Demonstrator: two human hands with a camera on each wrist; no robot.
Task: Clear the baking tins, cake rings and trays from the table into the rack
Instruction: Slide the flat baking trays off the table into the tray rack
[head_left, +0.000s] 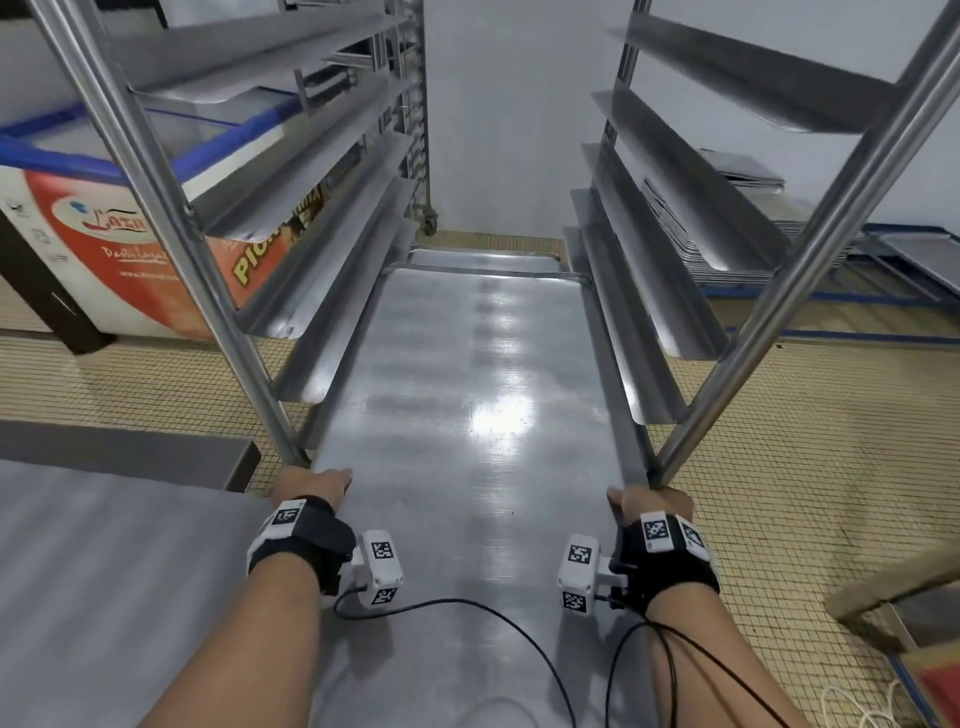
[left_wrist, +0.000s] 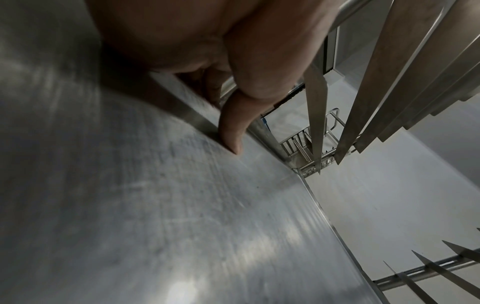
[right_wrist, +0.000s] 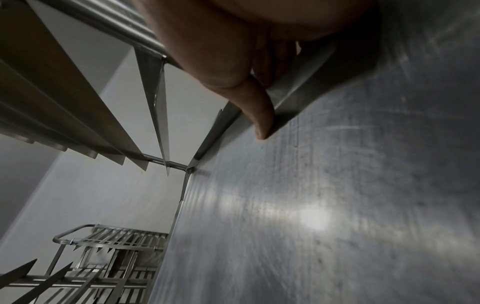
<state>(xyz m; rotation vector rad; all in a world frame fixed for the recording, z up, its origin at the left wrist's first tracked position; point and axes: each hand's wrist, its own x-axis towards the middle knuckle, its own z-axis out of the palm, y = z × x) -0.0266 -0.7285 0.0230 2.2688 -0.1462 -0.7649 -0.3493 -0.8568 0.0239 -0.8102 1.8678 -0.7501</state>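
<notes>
A person is standing at the rack (head_left: 171, 171) and feeding a big flat metal tray (head_left: 467, 374) into one of its lower slots. The left hand (head_left: 311, 486) is gripping the tray's left edge, thumb lying on top of the rim and fingers tucked beneath; the right hand (head_left: 652, 504) is gripping the right edge the same way. The tray is sitting roughly level between the two rows of angled rails (head_left: 322, 291), with its far end already deep inside and its near end sticking out toward the person. Another tray looks to be lying just below it at the back. This looks like the sliding-in step, partly done. Next, I would say, the hands need to be pushing evenly so both edges ride their rails, then letting go before the knuckles meet the rack's uprights (head_left: 810, 249).
</notes>
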